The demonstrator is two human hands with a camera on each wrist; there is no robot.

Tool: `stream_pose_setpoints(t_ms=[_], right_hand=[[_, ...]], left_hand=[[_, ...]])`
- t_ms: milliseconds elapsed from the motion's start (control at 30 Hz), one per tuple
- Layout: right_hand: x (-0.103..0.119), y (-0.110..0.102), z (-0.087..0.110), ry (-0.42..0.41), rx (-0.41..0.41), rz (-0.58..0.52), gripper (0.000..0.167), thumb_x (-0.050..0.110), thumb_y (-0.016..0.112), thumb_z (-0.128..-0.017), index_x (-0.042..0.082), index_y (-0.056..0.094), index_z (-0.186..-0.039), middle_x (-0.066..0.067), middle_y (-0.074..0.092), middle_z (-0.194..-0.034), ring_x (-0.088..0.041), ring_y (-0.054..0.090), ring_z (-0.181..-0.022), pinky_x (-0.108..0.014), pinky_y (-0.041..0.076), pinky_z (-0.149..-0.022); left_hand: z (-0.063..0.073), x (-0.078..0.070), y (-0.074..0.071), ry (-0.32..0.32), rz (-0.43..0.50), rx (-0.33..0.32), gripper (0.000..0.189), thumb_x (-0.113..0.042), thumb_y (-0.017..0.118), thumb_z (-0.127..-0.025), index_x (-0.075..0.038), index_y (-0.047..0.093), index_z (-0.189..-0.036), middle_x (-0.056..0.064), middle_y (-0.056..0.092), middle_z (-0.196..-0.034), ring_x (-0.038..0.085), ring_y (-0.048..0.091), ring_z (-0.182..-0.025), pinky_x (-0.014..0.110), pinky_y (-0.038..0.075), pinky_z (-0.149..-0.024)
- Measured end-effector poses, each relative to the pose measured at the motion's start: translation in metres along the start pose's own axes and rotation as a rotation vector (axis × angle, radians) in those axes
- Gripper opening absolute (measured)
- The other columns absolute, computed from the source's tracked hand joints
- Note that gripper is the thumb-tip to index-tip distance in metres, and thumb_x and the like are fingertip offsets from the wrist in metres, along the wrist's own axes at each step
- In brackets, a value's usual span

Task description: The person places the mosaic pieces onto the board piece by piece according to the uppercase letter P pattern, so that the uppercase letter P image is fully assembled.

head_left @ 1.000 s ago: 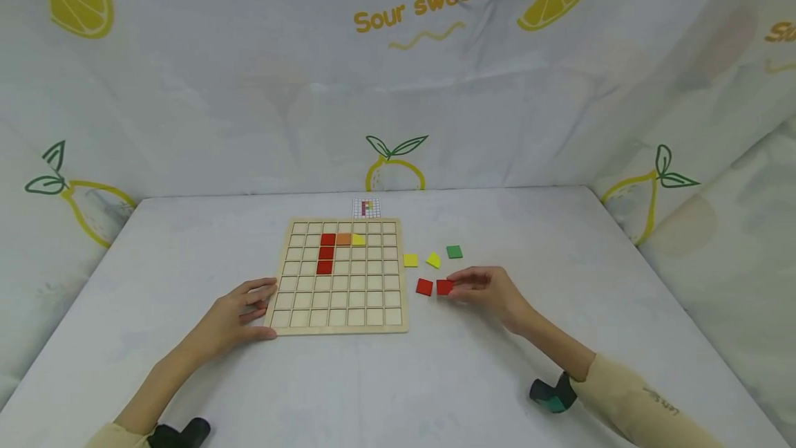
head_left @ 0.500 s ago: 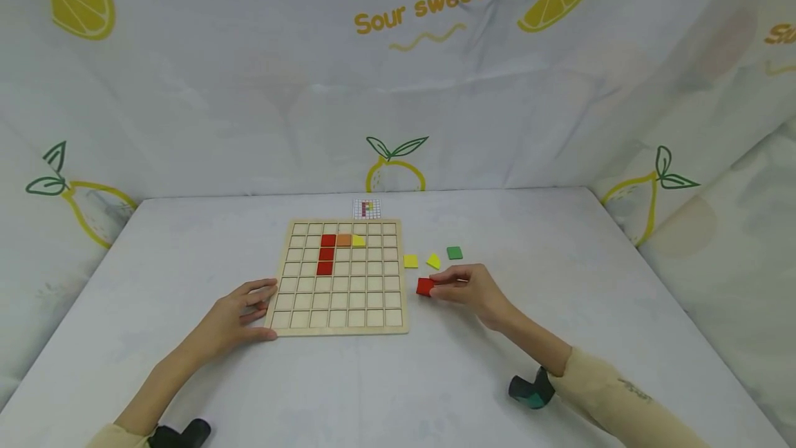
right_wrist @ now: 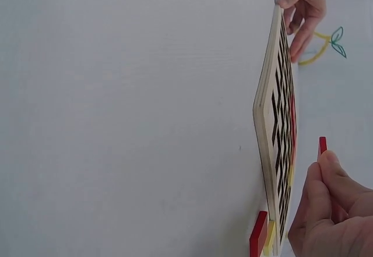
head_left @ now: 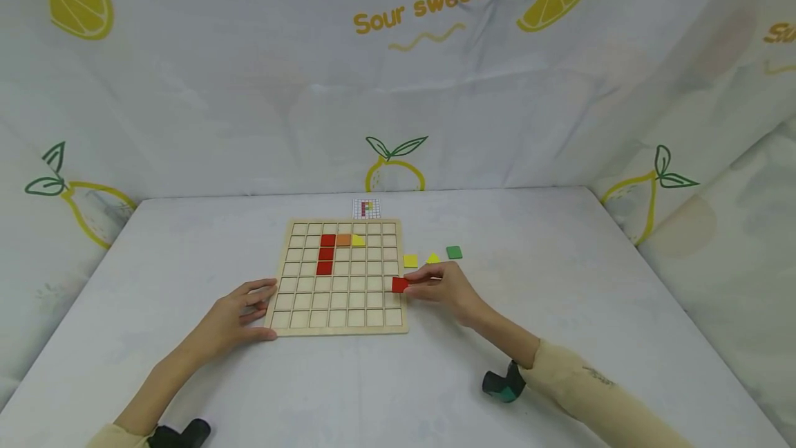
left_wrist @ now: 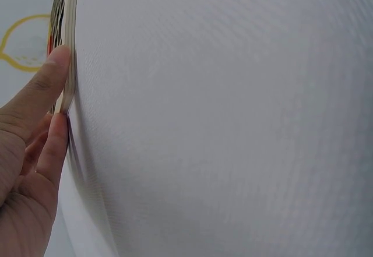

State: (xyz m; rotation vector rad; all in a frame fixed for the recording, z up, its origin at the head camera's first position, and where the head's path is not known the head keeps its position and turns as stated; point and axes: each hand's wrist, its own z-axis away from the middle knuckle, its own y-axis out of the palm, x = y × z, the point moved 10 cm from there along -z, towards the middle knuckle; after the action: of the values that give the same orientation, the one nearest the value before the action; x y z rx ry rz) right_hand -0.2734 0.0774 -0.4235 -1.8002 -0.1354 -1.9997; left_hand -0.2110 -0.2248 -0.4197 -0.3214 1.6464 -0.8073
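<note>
A wooden grid board (head_left: 336,330) lies flat on the table, holding three red square tiles (head_left: 326,254) in a column, an orange tile (head_left: 344,240) and a yellow rounded tile (head_left: 358,240). My left hand (head_left: 233,320) rests against the board's left edge, thumb at the near corner and fingers farther up. Between thumb and fingers, my right hand (head_left: 444,289) pinches another red square tile (head_left: 400,285), raised over the board's right edge. One more red tile (right_wrist: 258,233) lies on the table in the right wrist view; the right hand hides it from the head camera.
Right of the board lie a yellow square tile (head_left: 410,260), a partly covered yellow tile (head_left: 433,258) and a green tile (head_left: 455,252). A small printed pattern card (head_left: 366,209) lies beyond the board's far edge. White cloth walls (head_left: 249,123) surround the table.
My right hand has picked up the right-hand loose red tile and carried it leftward, over the other red tile, to the board's right edge. The left hand has stayed put.
</note>
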Motion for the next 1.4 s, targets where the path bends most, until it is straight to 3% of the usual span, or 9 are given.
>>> stream_pose_setpoints(t_ms=[500, 800, 1033, 1400], right_hand=[[0.007, 0.05, -0.018, -0.034, 0.053, 0.018, 0.026, 0.002, 0.075, -0.081, -0.006, 0.069, -0.105, -0.015, 0.07, -0.1, -0.019, 0.069, -0.085, -0.023, 0.06, -0.076], [0.014, 0.067, -0.027, -0.07, 0.03, 0.04, 0.022, 0.002, 0.075, -0.082, -0.004, 0.069, -0.102, -0.012, 0.07, -0.093, -0.017, 0.068, -0.08, -0.021, 0.059, -0.074], [0.022, 0.077, -0.037, -0.078, 0.01, 0.117, 0.02, 0.004, 0.077, -0.08, -0.001, 0.071, -0.098, -0.008, 0.069, -0.087, -0.013, 0.065, -0.073, -0.019, 0.058, -0.068], [0.035, 0.095, -0.051, -0.185, 0.022, 0.233, 0.02, 0.002, 0.08, -0.076, -0.003, 0.072, -0.094, -0.009, 0.069, -0.083, -0.013, 0.064, -0.07, -0.016, 0.057, -0.065]], left_hand=[[0.0, -0.001, 0.0, 0.022, -0.001, -0.008, 0.078, -0.01, 0.084, -0.069, 0.018, 0.045, -0.131, 0.026, 0.04, -0.14, 0.039, 0.055, -0.113, 0.03, 0.055, -0.09], [0.0, 0.003, 0.0, 0.015, -0.005, -0.008, 0.078, -0.008, 0.084, -0.069, 0.018, 0.045, -0.132, 0.026, 0.04, -0.14, 0.038, 0.056, -0.112, 0.031, 0.055, -0.09], [-0.001, 0.005, -0.001, -0.008, -0.007, -0.006, 0.078, -0.008, 0.083, -0.07, 0.018, 0.044, -0.132, 0.025, 0.039, -0.141, 0.039, 0.055, -0.114, 0.03, 0.054, -0.092], [-0.001, 0.006, 0.001, -0.021, 0.021, -0.003, 0.079, -0.01, 0.083, -0.069, 0.017, 0.045, -0.132, 0.025, 0.04, -0.141, 0.037, 0.056, -0.111, 0.029, 0.054, -0.091]])
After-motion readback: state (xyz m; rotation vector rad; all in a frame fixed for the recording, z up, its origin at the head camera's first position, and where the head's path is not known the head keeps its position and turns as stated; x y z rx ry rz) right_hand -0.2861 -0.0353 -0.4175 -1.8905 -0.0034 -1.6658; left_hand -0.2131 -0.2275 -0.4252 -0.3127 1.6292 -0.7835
